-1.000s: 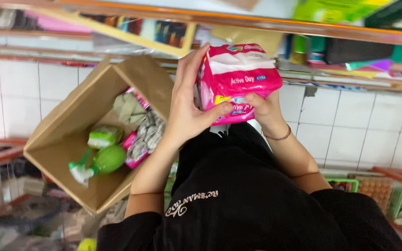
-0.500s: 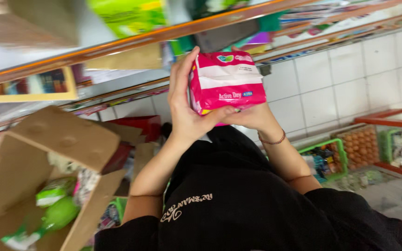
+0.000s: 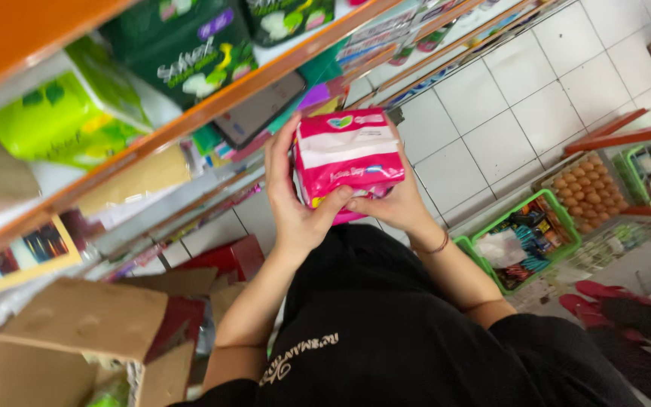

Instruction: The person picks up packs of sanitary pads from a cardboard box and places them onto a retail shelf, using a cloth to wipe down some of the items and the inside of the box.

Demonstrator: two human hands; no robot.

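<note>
A pink and white soft pack is raised in front of me, close to an orange-edged shelf. My left hand clasps its left side, thumb across the lower front. My right hand supports it from below and the right, a thin bracelet on the wrist. Green packs and a lime-green pack stand on the shelf just above and left of the pink pack.
An open cardboard box with goods sits at lower left beside a red crate. A green basket and a tray of eggs stand on the white tiled floor at right. Red sandals lie at far right.
The view has swung towards the shelves; the cardboard box has slid to the lower left corner. Both hands have kept hold of the pink pack, now nearer the shelf.
</note>
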